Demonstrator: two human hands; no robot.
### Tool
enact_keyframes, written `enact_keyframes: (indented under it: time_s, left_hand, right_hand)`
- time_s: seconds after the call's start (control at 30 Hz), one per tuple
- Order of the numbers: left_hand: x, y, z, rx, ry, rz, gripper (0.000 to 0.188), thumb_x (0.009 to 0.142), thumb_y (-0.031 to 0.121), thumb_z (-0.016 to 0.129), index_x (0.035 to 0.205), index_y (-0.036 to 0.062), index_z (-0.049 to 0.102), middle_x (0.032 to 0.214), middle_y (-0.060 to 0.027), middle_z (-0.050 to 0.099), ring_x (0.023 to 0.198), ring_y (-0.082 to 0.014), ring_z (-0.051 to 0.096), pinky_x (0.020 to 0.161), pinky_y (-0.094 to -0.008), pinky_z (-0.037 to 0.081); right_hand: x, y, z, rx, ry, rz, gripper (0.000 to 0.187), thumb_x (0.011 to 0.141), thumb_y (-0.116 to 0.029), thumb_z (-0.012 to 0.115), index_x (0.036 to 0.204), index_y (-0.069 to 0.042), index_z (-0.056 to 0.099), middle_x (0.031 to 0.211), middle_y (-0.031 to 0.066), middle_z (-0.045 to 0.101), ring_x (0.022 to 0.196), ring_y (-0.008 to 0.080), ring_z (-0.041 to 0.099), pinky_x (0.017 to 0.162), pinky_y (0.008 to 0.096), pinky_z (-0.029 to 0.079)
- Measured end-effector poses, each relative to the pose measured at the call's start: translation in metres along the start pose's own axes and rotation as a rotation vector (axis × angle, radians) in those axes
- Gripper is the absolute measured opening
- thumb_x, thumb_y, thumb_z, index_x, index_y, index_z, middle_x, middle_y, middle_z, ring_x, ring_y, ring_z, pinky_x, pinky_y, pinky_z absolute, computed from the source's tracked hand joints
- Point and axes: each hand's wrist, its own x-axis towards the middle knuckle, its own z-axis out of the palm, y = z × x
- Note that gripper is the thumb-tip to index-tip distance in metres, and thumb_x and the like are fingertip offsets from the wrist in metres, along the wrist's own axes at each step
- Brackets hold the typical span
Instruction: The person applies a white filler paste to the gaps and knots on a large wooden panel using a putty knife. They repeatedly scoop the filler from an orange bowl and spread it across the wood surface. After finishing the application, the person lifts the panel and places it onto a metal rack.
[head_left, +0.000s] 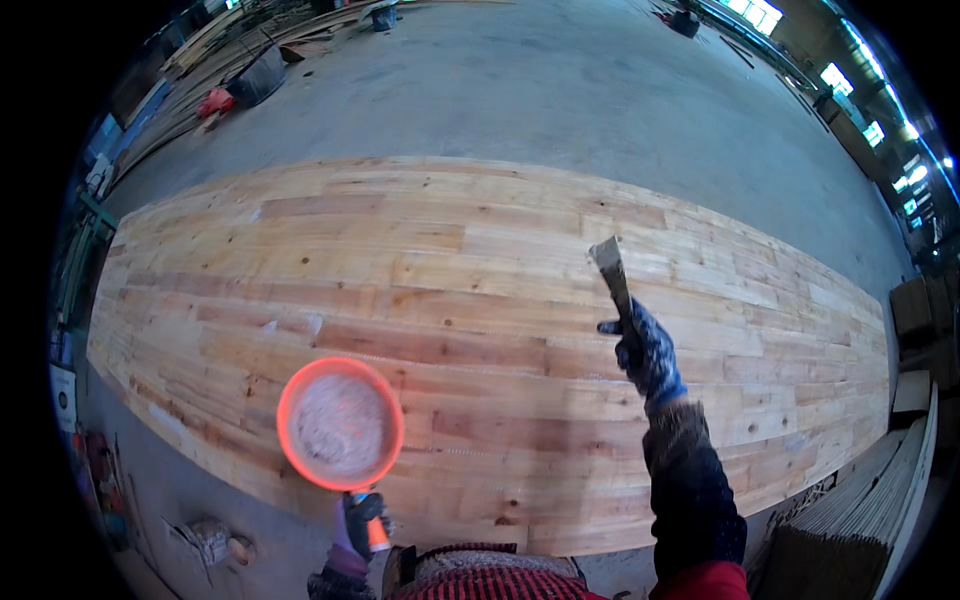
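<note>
My left hand (358, 522), in a dark glove, is closed around the handle of an orange dipper (398, 420). Pale greyish putty (340, 425) coats the inside of the dipper, which is held over the near edge of a long wooden panel (480, 340). To the right, my right hand (650, 358) wears a blue glove smeared with white and grips a putty knife (618, 280). The knife's broad, coated blade points away from me, above the panel's boards. A few whitish patches (314, 324) mark the wood left of the middle.
Stacked boards (850, 520) stand close to the panel's right near corner. Beyond the panel, a dark tub (258, 77) sits on the concrete floor (540, 90) beside piled timber (215, 50). A small clutter of scraps (208, 540) lies at the lower left.
</note>
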Motion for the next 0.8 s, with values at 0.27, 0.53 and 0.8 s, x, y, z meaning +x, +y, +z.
enact_keyframes:
  time_s: [0.27,0.53,0.8]
  left_hand:
    - [0.028,-0.004,-0.050,-0.087,0.216,-0.344,0.024,0.099,0.032,0.050,0.104,0.0106,0.058,0.071,-0.0049,0.054,0.058,-0.0179,0.052,0.051,-0.0349,0.047]
    - [0.022,0.013,-0.029,0.020,0.292,-0.300,0.016,0.098,0.026,0.054,0.096,0.0096,0.054,0.071,-0.0026,0.049,0.056,-0.0165,0.048,0.048,-0.0301,0.043]
    - [0.015,0.029,-0.013,0.057,0.334,-0.295,0.011,0.095,0.018,0.059,0.092,0.0085,0.054,0.071,-0.0028,0.050,0.056,-0.0166,0.052,0.047,-0.0303,0.045]
  right_hand:
    - [0.203,0.008,-0.052,-0.233,0.323,0.109,0.038,0.098,-0.032,0.052,0.134,-0.020,0.056,0.091,0.0094,0.072,0.049,0.0105,0.050,0.045,0.0243,0.040]
    - [0.275,0.050,-0.068,-0.431,0.346,-0.039,0.031,0.096,-0.028,0.056,0.125,-0.017,0.064,0.084,0.0083,0.071,0.054,0.0149,0.056,0.051,0.0285,0.044]
    - [0.273,-0.040,-0.034,-1.787,-0.016,0.019,0.026,0.090,-0.029,0.054,0.110,-0.021,0.069,0.095,0.0139,0.070,0.091,0.0350,0.066,0.079,0.0470,0.052]
